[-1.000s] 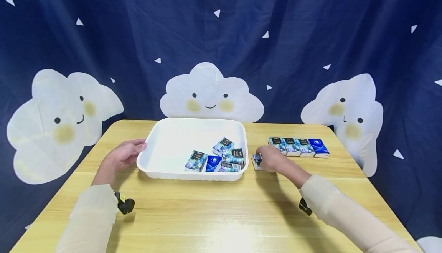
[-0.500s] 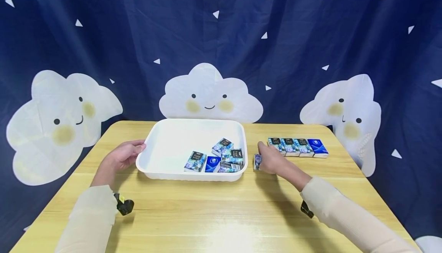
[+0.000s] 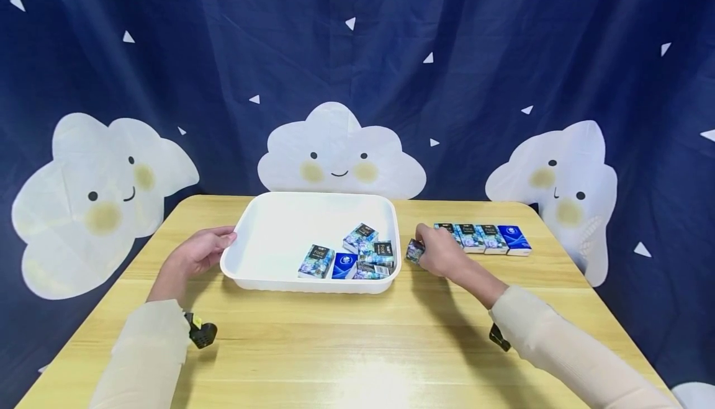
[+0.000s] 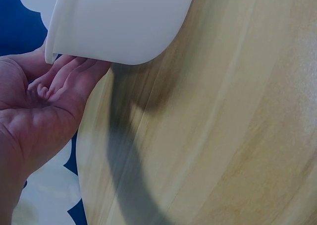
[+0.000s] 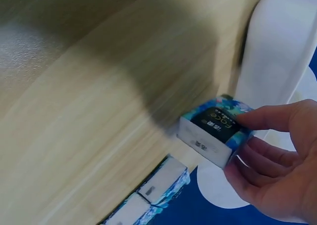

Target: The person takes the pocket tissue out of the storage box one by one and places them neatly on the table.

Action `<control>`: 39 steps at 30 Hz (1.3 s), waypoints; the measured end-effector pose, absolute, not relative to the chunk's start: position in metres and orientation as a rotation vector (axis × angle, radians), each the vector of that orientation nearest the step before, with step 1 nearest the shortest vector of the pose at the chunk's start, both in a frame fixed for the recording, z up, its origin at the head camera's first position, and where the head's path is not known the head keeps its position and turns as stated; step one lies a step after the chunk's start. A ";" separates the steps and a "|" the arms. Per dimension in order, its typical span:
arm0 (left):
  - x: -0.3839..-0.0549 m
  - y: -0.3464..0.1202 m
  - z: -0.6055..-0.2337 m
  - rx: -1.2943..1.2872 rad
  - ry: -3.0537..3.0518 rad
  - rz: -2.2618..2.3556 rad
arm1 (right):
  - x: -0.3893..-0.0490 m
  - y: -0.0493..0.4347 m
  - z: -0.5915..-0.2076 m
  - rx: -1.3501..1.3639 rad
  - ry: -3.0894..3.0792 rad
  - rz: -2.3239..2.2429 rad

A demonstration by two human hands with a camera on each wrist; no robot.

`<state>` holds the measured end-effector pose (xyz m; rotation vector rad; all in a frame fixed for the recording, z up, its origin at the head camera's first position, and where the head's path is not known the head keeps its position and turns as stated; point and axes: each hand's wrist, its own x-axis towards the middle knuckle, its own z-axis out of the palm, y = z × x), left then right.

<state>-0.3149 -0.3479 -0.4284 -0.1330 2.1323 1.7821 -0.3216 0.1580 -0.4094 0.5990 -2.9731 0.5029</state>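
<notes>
In the head view my left hand (image 3: 202, 250) grips the left rim of a white plastic tray (image 3: 279, 241). The left wrist view has the thumb at the rim and the fingers under the tray wall (image 4: 119, 27). Just right of the tray, my right hand (image 3: 442, 254) pinches a small pocket tissue pack (image 3: 415, 251) with a blue floral print. Seen from the right wrist, the thumb lies on the pack's dark printed face (image 5: 216, 123) and the fingers curl beneath it. The pack is tilted, close over the table beside the tray.
Several tissue packs (image 3: 316, 261) lie in the tray's right half, floral ones and a plain blue one (image 3: 344, 265). Behind my right hand, a row of floral packs (image 3: 470, 237) ends with a blue pack (image 3: 514, 239) on the wooden table (image 3: 313, 341). A dark blue curtain hangs behind.
My right hand has turned the floral tissue pack from lying flat to tilted and raised it slightly. My left hand and the tray stay in place.
</notes>
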 end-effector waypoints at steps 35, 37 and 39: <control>-0.315 -0.347 -0.427 -0.196 2.139 1.770 | -0.307 0.151 -0.442 0.541 -2.938 0.373; -0.315 -0.347 -0.427 -0.192 2.137 1.775 | -0.307 0.151 -0.444 0.533 -2.928 0.364; -0.315 -0.347 -0.427 -0.185 2.131 1.783 | -0.307 0.150 -0.444 0.536 -2.924 0.363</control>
